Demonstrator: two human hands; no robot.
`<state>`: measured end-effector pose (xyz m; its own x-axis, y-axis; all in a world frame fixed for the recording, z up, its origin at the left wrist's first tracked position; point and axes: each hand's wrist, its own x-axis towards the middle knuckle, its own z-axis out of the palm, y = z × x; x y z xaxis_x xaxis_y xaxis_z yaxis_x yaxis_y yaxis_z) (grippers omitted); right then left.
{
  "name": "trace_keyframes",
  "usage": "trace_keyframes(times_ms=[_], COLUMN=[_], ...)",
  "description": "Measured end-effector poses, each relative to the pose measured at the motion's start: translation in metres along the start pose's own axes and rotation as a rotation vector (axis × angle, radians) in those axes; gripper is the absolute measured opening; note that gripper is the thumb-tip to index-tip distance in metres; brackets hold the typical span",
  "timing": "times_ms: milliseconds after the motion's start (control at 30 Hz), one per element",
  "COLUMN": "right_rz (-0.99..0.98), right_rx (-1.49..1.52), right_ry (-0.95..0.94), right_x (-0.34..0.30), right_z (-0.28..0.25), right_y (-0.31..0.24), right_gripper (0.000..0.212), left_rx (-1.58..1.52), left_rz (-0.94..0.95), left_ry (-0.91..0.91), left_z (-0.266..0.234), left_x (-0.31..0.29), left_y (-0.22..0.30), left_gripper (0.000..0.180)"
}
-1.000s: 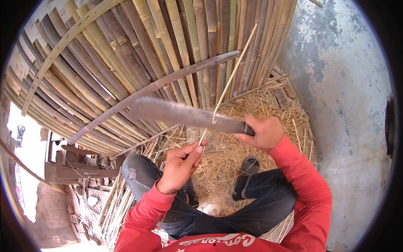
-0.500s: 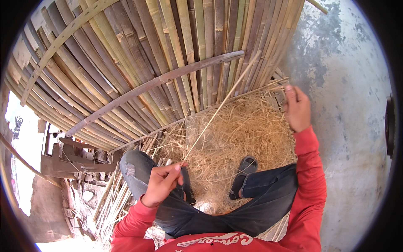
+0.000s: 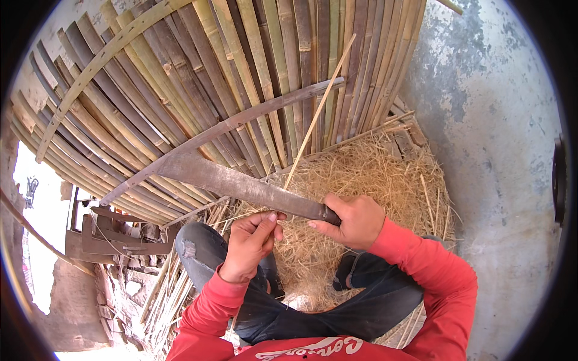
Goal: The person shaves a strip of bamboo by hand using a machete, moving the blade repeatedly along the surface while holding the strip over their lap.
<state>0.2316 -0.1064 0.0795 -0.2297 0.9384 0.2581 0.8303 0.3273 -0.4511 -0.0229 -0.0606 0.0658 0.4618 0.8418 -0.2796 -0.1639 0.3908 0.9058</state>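
Note:
My right hand [image 3: 356, 221] is wrapped round the handle end of a machete [image 3: 241, 184]. Its broad, worn blade stretches up and left across the bamboo slats. Just below the blade, my left hand [image 3: 251, 243] pinches a thin bamboo strip [image 3: 319, 117] between thumb and fingers. The strip runs up and to the right, and the blade hides its lower part. From this view I cannot tell whether blade and strip touch.
A slatted bamboo panel [image 3: 274, 78] with a crosspiece stands in front. Pale shavings [image 3: 367, 174] cover the ground between my feet. A grey wall [image 3: 500, 198] rises on the right. Thin bamboo sticks [image 3: 165, 295] lie in a bundle at the left, near a wooden frame [image 3: 120, 240].
My right hand has come in from beside the wall and now holds the machete, laid across the strip. My left hand has shifted slightly right, keeping the strip, which now stands steeper.

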Motion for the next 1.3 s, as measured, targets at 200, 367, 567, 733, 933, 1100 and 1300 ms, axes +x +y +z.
trace_keyframes(times_ms=[200,367,567,733,933,1100,1300], right_rz=[0.058,0.319,0.693,0.51,0.358,0.304,0.283], right_rx=[0.053,0.06,0.524,0.62,0.387,0.368,0.341], right_ry=[-0.008,0.289,0.574,0.423,0.348,0.273,0.284], right_x=[0.001,0.019,0.014,0.009,0.009,0.009,0.01], right_z=[-0.008,-0.037,-0.079,-0.063,-0.054,-0.048,-0.051], right_y=[0.003,0.054,0.11,0.059,0.035,0.033,0.027], right_gripper=[0.048,0.052,0.049,0.048,0.054,0.05,0.049], left_rx=[-0.089,-0.12,-0.306,-0.309,-0.318,-0.318,-0.295], left_rz=[-0.112,-0.251,-0.406,-0.454,-0.451,-0.439,-0.43], left_ry=[-0.027,-0.099,-0.234,-0.246,-0.292,-0.309,-0.296], left_z=[0.003,-0.012,-0.046,-0.032,-0.029,-0.029,-0.029], left_x=[-0.003,-0.031,-0.057,-0.047,-0.044,-0.045,-0.045], left_y=[0.005,-0.002,-0.018,-0.012,-0.013,-0.013,-0.015], left_gripper=[0.028,0.026,0.028,0.028,0.03,0.03,0.031])
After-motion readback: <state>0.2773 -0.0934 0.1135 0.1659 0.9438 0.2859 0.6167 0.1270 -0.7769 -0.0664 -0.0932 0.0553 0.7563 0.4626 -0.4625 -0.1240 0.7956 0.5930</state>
